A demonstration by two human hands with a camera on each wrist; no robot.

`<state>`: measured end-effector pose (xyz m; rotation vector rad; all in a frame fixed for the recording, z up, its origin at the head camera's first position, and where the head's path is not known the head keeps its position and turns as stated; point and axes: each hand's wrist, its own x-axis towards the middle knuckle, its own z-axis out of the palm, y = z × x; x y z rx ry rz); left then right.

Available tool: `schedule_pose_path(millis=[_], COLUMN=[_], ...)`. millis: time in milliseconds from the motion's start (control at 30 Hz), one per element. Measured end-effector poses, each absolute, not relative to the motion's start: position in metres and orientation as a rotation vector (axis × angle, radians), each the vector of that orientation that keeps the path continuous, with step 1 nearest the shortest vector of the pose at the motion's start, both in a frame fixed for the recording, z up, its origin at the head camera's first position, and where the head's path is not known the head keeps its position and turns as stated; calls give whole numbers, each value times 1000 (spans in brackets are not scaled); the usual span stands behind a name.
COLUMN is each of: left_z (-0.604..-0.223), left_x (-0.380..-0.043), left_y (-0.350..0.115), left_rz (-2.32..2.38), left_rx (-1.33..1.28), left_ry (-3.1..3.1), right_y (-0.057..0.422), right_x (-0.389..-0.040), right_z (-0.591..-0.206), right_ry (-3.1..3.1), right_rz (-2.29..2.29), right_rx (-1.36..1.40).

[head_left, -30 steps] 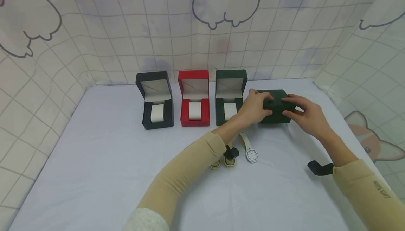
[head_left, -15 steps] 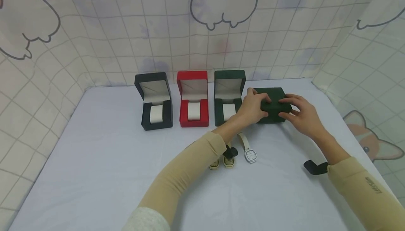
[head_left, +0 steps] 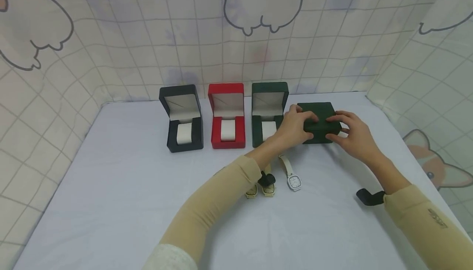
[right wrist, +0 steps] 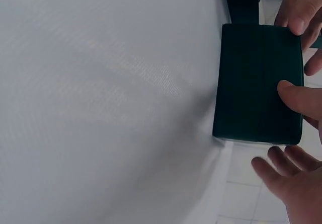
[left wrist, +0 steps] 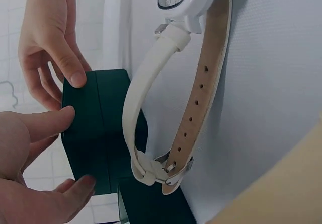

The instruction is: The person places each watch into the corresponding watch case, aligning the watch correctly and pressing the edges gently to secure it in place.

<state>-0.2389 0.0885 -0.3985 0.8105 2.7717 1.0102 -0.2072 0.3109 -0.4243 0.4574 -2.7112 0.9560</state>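
Note:
A closed dark green watch box point(head_left: 322, 116) stands at the right end of the row, held between both hands. My left hand point(head_left: 293, 125) grips its left side, thumb toward the front. My right hand point(head_left: 356, 136) holds the right side; in the right wrist view its thumb presses the front face of the green box point(right wrist: 251, 83), while other fingertips spread beside the box's side. Nearer the person lies a white watch point(head_left: 294, 181); its buckled strap point(left wrist: 141, 93) looms large in the left wrist view. The box's inside is hidden.
Three open watch boxes with white cushions stand left of it: a black box point(head_left: 184, 138), a red box point(head_left: 228, 143) and a green box point(head_left: 269, 87). Gold-coloured watches point(head_left: 269, 190) lie partly under the left forearm. A patterned curtain point(head_left: 207, 35) hangs behind the white table point(head_left: 111, 188).
The closed green box has shifted slightly left, toward the open green one, with both hands moving along. The right forearm has come a little left too. Other boxes and watches stay put.

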Motion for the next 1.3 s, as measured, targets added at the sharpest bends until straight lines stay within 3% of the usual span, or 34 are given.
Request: schedule_pose_path(millis=[600,1300], left_z=[-390,-390], left_x=[-224,-188], left_y=[49,-30], left_rz=[1003,1062], left_rx=[939,895], left_ry=[2722,2687], right_y=[290,243], right_x=[-205,-209], right_z=[-398,-376], right_ry=[-2653,-2777], right_rz=[775,658], right_rx=[631,859])
